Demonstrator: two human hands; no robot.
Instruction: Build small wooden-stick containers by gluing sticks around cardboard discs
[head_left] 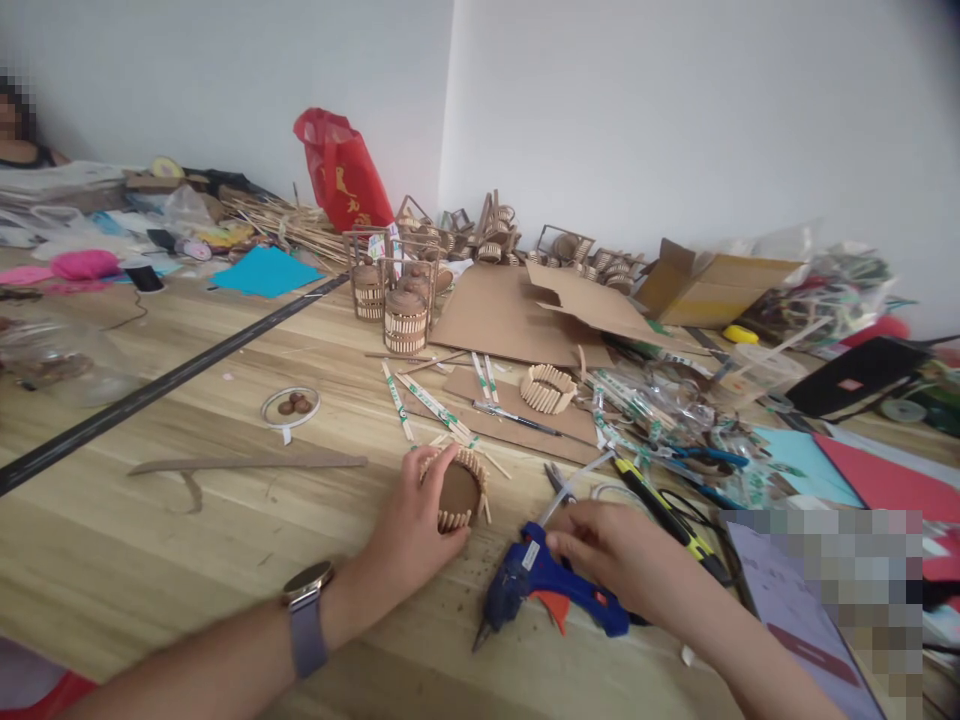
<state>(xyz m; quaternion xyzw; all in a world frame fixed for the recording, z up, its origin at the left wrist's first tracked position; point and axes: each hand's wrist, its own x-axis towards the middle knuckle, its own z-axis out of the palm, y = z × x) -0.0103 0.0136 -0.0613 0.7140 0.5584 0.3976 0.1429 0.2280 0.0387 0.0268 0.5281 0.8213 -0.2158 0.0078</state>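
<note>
My left hand (397, 525), with a watch on its wrist, curls its thumb and fingers round a small round basket (460, 492) with a ring of short wooden sticks and a brown base. Beside it lies a blue glue gun (536, 572), its nozzle pointing down-left and a clear glue stick (576, 487) standing out of its back. My right hand (611, 545) is bent over the back of the gun, thumb and fingers closed against it; part of the grip is hidden. Farther back, a second stick ring (548, 389) rests on cardboard.
Paper-wrapped stick strips (435, 405) and a pen (517, 417) lie ahead. A yellow-black cutter (664, 515) and pliers (556, 480) are right of centre. Finished lidded baskets (406, 322) stand behind, near a red bag (345, 180). A white ring (291, 407) encloses several brown beads.
</note>
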